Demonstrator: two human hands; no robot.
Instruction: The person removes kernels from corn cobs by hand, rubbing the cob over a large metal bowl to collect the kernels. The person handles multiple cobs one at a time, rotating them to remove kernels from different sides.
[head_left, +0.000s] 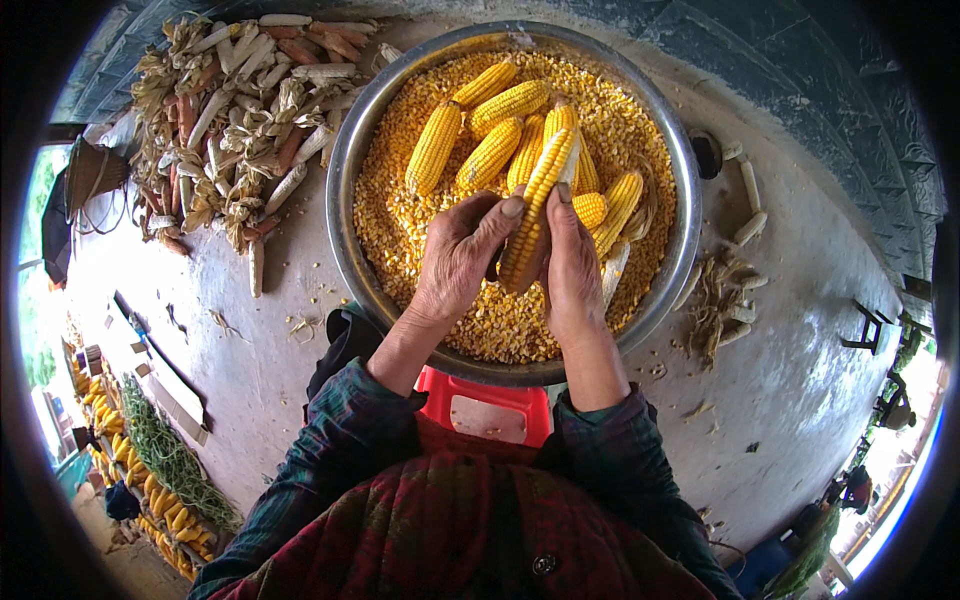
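Note:
Over a wide metal basin (680, 217), my left hand (463, 251) and my right hand (574, 259) both grip one partly shelled corn cob (546, 176). Yellow kernels stand in rows along it, and a pale bare strip shows near its upper right side. My thumbs press on its middle from both sides. Loose corn kernels (390, 217) fill much of the basin. On them lie several whole ears of corn (435, 146), mostly beyond my hands, with two more ears to the right. A pale bare cob (615, 274) and dry husk lie by my right hand.
A heap of bare cobs and husks (225, 135) lies on the floor at the upper left. More cobs and husks (724, 307) are scattered right of the basin. A red plastic stool (536, 412) shows below it. Yellow ears and green stalks (161, 442) lie at the lower left.

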